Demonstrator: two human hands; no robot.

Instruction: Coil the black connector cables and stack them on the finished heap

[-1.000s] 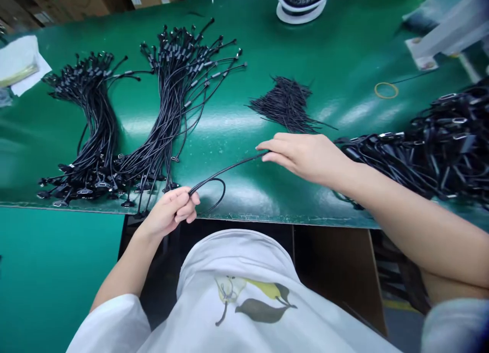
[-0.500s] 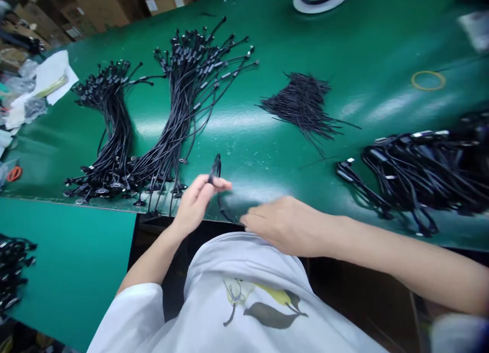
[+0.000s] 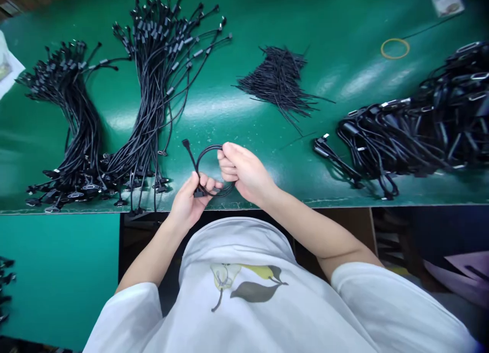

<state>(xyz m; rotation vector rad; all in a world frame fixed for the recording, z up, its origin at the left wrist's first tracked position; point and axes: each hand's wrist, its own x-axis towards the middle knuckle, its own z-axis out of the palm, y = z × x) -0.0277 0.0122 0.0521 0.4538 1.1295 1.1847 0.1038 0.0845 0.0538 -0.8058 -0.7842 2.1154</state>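
Observation:
A black cable (image 3: 208, 148) is looped into a ring between my two hands, just above the table's front edge. My left hand (image 3: 193, 197) is closed on the ring's lower left side, and one connector end sticks up beyond the fingers. On the ring's right side, my right hand (image 3: 244, 169) pinches the cable between thumb and fingers. Left of my hands lie two bundles of straight black cables, a nearer bundle (image 3: 147, 103) and a farther-left bundle (image 3: 82, 113), their connectors at both ends.
Short black ties (image 3: 278, 78) lie heaped beyond my hands. Coiled black cables (image 3: 405, 134) are piled at the right, near a yellow rubber band (image 3: 395, 49). The green table (image 3: 229, 108) ends at my waist; a lower green surface (image 3: 61, 271) is at left.
My right hand has come up from the table edge to the cable and grips it. The cable now forms a wider, open ring. The view has shifted right and nearer.

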